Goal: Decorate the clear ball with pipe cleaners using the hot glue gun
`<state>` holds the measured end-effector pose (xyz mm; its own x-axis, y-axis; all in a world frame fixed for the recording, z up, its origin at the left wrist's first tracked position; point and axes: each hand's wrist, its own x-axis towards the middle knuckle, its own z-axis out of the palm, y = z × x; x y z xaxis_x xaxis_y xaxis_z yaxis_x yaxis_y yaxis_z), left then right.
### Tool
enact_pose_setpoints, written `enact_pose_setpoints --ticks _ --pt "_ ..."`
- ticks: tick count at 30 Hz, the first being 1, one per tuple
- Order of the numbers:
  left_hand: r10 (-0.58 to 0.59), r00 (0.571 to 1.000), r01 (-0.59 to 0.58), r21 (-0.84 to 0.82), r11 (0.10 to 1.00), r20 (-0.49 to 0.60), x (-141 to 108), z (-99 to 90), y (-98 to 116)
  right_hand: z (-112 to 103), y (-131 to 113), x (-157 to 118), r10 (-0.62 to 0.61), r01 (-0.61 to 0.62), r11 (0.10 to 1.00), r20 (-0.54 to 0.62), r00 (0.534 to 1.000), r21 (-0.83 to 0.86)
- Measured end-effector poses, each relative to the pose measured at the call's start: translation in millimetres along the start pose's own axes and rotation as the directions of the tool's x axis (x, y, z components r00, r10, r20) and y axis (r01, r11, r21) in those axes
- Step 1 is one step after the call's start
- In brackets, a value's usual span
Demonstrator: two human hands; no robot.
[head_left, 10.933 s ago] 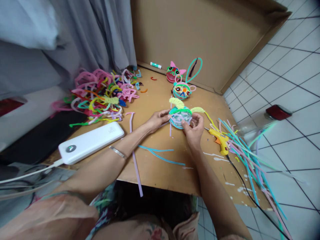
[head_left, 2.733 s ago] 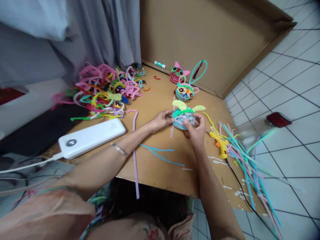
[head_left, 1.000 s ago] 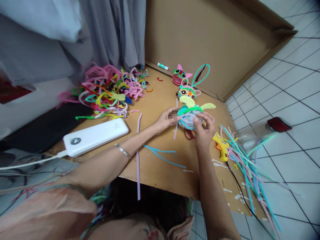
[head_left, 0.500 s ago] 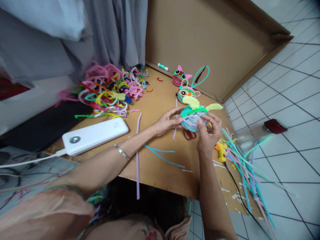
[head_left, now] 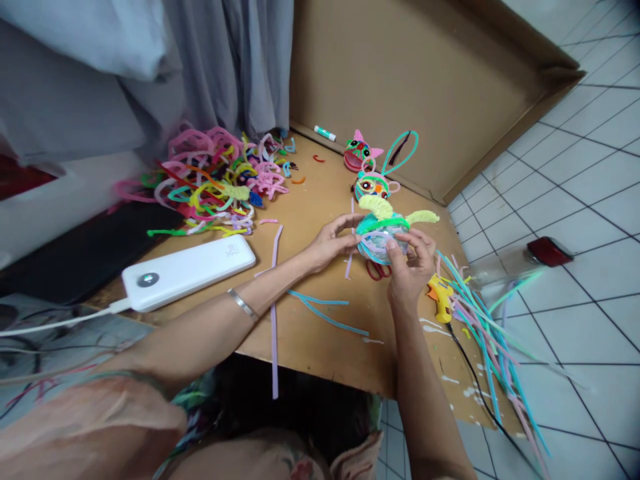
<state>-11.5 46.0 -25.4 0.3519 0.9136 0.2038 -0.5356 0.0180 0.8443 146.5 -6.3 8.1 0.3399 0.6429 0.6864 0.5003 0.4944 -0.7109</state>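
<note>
Between my two hands is a round pipe-cleaner craft (head_left: 373, 248), turquoise with a clear-looking middle, a green band and two pale yellow ear-like pieces on top. My left hand (head_left: 334, 245) grips its left edge, fingers behind and thumb in front. On the right side, my right hand (head_left: 411, 267) pinches it, the thumb pressed on the front by a loop of lilac pipe cleaner (head_left: 367, 236). Red-handled scissors (head_left: 378, 270) lie partly hidden beneath it. Behind stand a finished-looking animal face (head_left: 373, 187) with pink ears and a red-and-green one (head_left: 356, 155).
A tangled heap of coloured pipe cleaners (head_left: 215, 177) lies at the left, behind a white power bank (head_left: 190, 272) with a cable. At the right are a yellow glue gun (head_left: 441, 300) and long pipe cleaners (head_left: 487, 340) overhanging the table edge. A cardboard wall (head_left: 380, 73) stands behind.
My right hand and the craft have moved slightly left, and the craft has turned a little. My left hand keeps its grip.
</note>
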Motion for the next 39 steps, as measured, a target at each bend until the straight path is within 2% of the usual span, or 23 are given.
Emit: enact_pose_setpoints --ticks 6,11,17,22,25,31,36,39 --pt "-0.036 0.999 0.035 0.03 0.999 0.007 4 -8.9 -5 5 0 -5 -0.004 0.006 0.998 0.031 1.0 -0.058" --pt "-0.071 0.997 0.071 0.049 0.996 -0.01 10 -20.0 -10 15 9 -16 -0.074 0.078 0.994 0.058 0.996 -0.082" --pt "-0.094 0.995 0.099 0.123 0.987 -0.047 15 -30.1 -12 23 30 -25 -0.02 0.026 0.995 0.061 0.998 -0.095" --pt "-0.004 0.987 0.028 0.147 0.989 -0.158 15 -27.5 -16 24 34 -22 0.006 -0.003 0.998 0.052 0.999 -0.058" --pt "0.055 0.976 -0.007 0.222 0.975 -0.212 16 -24.4 -18 25 34 -19 0.023 -0.022 0.999 0.044 0.999 -0.032" --pt "0.104 0.979 -0.049 0.293 0.955 -0.173 15 -21.9 -23 26 34 -15 0.05 -0.05 0.999 0.029 0.998 -0.012" --pt "0.077 0.977 -0.017 0.292 0.956 -0.197 15 -21.1 -26 27 33 -13 0.044 -0.043 0.998 0.027 0.999 -0.044" --pt "0.09 0.969 -0.004 0.351 0.936 -0.229 15 -19.1 -26 28 33 -13 0.036 -0.035 0.998 0.014 0.999 -0.047"
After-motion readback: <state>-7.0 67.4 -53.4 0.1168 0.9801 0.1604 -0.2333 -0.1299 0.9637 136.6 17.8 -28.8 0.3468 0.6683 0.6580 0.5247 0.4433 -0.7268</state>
